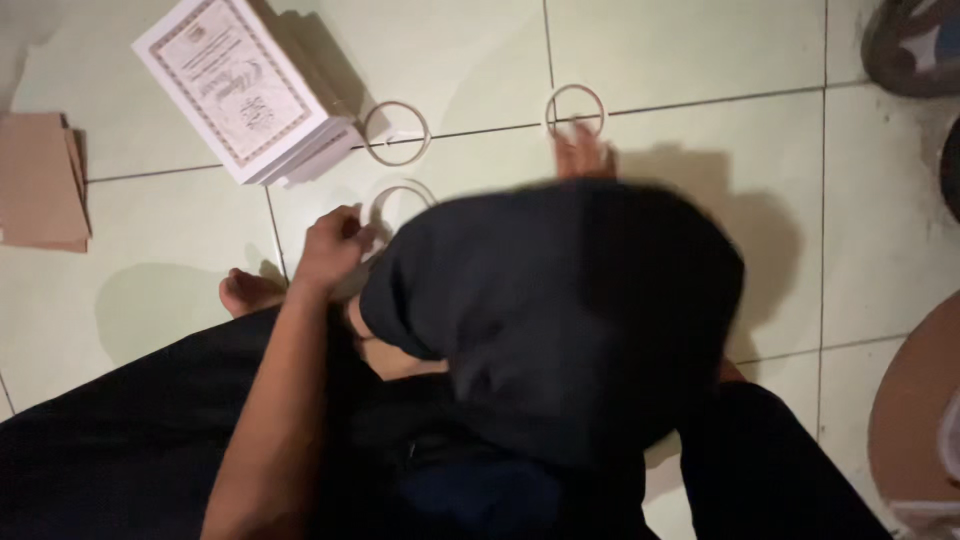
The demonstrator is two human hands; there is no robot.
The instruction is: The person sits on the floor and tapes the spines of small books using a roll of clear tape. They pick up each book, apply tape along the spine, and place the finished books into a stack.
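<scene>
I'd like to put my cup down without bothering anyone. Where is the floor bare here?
Bare tile lies right of the far ring, before the dark thing in the corner, and low on the left between the cardboard and the left hand. It is crowded around the paper stack, the two near rings and both hands; the right hand reaches the far ring.

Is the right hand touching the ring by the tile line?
Touching. The head view shows the right hand's blurred fingertips overlapping the ring's lower edge, with no gap between them.

Stack of printed sheets (240, 88), brown cardboard (40, 180), tiled floor (700, 60)
</scene>
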